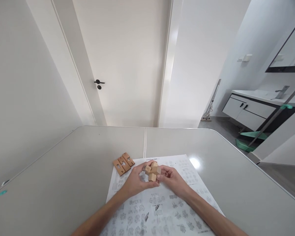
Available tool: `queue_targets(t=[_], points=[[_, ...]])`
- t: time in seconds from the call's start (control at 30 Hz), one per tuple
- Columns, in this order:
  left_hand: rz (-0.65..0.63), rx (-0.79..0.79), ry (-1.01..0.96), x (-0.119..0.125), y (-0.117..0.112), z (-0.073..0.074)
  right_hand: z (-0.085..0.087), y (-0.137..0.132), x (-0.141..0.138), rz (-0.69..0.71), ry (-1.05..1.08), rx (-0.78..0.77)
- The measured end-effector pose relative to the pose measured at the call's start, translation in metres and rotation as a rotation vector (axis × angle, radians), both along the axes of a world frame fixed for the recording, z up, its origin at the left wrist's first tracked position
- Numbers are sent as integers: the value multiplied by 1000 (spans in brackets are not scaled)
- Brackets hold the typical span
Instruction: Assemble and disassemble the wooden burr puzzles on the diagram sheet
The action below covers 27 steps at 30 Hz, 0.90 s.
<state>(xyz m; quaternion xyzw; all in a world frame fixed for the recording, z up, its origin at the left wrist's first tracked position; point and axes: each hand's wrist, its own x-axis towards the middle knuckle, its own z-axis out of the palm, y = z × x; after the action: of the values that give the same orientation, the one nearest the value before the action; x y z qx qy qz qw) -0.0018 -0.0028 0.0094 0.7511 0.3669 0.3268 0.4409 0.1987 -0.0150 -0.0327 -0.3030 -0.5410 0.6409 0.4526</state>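
A light wooden burr puzzle (152, 171), made of interlocking blocks, is held up between both hands over the printed sheet. My left hand (136, 180) wraps its left side, thumb below and fingers above. On the right side, the fingertips and thumb of my right hand (171, 178) pinch one block. Parts of the puzzle are hidden behind the fingers. Left of my left hand lie several flat brown wooden pieces (123, 163) side by side, with cut-out slots and dark numbers. They overlap the sheet's upper left corner.
A large instruction sheet (167, 214) with small printed diagrams lies under my hands on the grey table (88, 154). A seam divides the tabletop. Beyond it stands a white door (127, 59); to the right are a sink cabinet (250, 108) and a green dustpan (244, 145).
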Motion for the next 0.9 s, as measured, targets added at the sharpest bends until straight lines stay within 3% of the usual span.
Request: queue_targets(t=[0.2, 0.4, 0.57, 0.77, 0.9], points=[[-20, 11, -20, -5, 5, -7, 1, 1, -1, 3, 3, 21], [-24, 23, -32, -7, 9, -13, 2, 2, 3, -194, -69, 68], [2, -80, -53, -3, 11, -11, 4, -1, 2, -254, -215, 154], [42, -259, -106, -1, 10, -6, -4, -3, -3, -420, -400, 481], [-55, -371, -180, 4, 3, -4, -7, -6, -4, -536, -544, 644]])
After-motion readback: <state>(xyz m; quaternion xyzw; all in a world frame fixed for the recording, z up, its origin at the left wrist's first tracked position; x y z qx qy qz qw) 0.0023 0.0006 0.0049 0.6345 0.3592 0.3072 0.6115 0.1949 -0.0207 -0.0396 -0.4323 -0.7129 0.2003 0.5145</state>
